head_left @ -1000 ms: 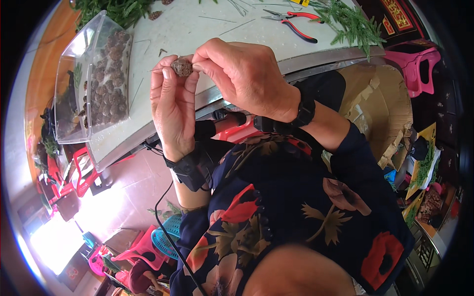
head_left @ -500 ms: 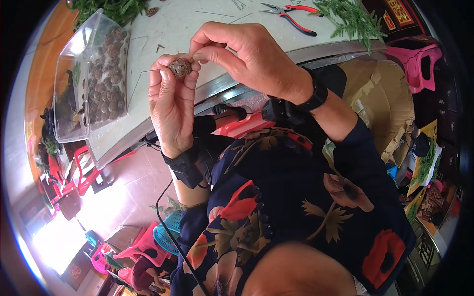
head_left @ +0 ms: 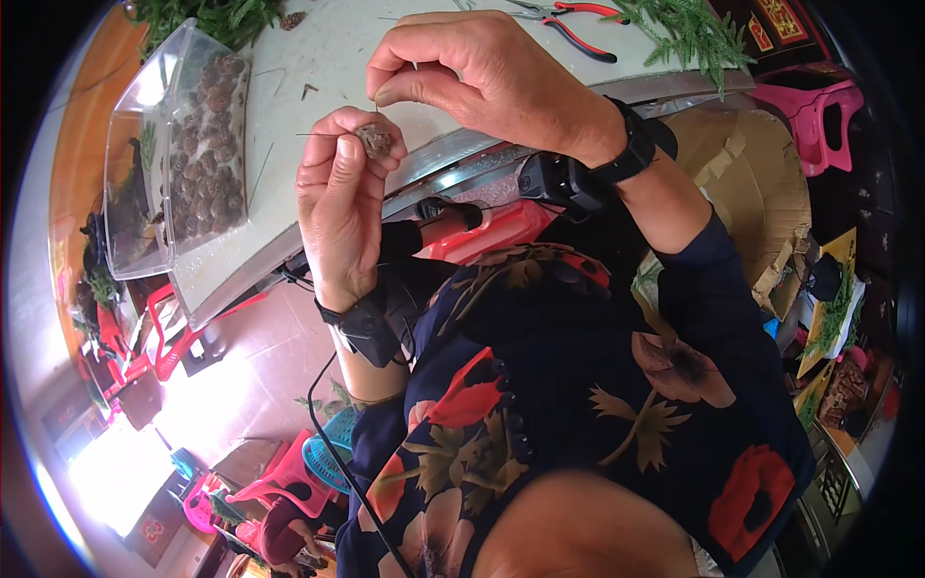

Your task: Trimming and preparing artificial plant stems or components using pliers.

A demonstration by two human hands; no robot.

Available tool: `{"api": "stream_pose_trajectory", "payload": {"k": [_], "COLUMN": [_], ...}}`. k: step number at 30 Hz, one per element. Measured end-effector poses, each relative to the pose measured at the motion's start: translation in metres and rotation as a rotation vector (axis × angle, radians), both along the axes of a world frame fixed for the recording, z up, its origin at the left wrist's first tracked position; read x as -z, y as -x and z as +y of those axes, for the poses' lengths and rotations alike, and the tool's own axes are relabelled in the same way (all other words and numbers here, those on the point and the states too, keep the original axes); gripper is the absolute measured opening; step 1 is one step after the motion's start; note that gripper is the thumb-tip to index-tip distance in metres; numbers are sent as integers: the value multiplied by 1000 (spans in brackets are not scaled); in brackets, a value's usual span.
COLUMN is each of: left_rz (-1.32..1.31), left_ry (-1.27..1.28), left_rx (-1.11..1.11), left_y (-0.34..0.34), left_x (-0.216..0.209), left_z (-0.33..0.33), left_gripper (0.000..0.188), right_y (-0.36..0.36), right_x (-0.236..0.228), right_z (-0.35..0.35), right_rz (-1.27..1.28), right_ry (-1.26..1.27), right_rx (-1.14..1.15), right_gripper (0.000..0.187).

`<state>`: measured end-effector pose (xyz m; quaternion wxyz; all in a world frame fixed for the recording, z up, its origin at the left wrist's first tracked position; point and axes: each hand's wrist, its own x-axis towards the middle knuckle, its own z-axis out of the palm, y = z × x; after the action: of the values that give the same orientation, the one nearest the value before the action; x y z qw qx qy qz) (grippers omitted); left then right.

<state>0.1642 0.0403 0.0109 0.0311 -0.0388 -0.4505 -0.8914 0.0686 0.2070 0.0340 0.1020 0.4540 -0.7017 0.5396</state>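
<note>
Brown pinecone sat pinched in left hand; right hand pressed thumb to forefinger on thin wire — steady cone, even tension mattered.

- Head-worn, left one of a side-by-side pair, looking steeply down and a little forward.
- Placed very near the flowered shirt, lower middle; farther from the left hand and the right hand, upper middle.
- Facing the table along the upper edge, with the floor deeper down at lower left.
- Wide and fisheye, reaching out to a pink chair at right; upright, unmirrored, darkening to black at the rim.
</note>
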Motion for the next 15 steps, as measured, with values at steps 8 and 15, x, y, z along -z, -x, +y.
{"api": "stream_pose_trajectory", "payload": {"k": [8, 15], "left_rz": [-77, -104], "left_ry": [-76, -62], "left_rx": [103, 90], "left_y": [-2, -3], "left_x": [-1, -5], "left_z": [2, 1], "left_gripper": [20, 16], "right_y": [2, 15], "right_x": [-19, -29], "right_z": [11, 26], "right_rz": [-22, -242], "right_ry": [-117, -54], "right_rx": [-160, 8], "right_gripper": [7, 11]}}
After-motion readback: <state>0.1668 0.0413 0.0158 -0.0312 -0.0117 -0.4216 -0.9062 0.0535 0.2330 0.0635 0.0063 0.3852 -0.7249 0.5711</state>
